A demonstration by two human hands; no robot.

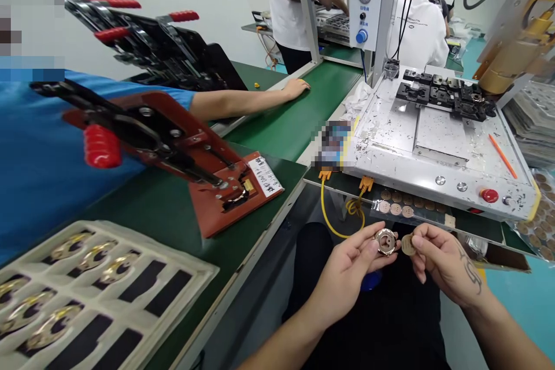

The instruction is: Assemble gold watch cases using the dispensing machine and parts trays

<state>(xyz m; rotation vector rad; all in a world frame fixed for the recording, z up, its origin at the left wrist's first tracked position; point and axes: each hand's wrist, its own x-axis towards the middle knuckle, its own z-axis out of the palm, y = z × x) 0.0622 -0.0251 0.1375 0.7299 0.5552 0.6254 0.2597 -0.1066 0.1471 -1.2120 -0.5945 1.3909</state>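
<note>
My left hand (pixel 355 266) is closed on a round metal watch case (pixel 385 241) with an open centre, held above my lap. Just to its right, my right hand (pixel 444 260) pinches a flat, round, brownish disc (pixel 407 244) between thumb and fingers. The disc sits close beside the case; whether their edges touch I cannot tell. Under the machine's front edge lies a clear strip of similar round discs (pixel 395 208). At the lower left, a pale tray (pixel 182 295) carries several gold-toned curved metal parts (pixel 93 255) in its compartments.
Ahead right stands a white machine (pixel 381 139) with black fixtures (pixel 442 92), an orange stick (pixel 503 156) and a red button (pixel 489 195). A reddish-brown clamp fixture (pixel 229 202) stands left. A co-worker's arm (pixel 243 103) reaches over the green belt (pixel 277 133). Yellow cables (pixel 325 208) hang ahead.
</note>
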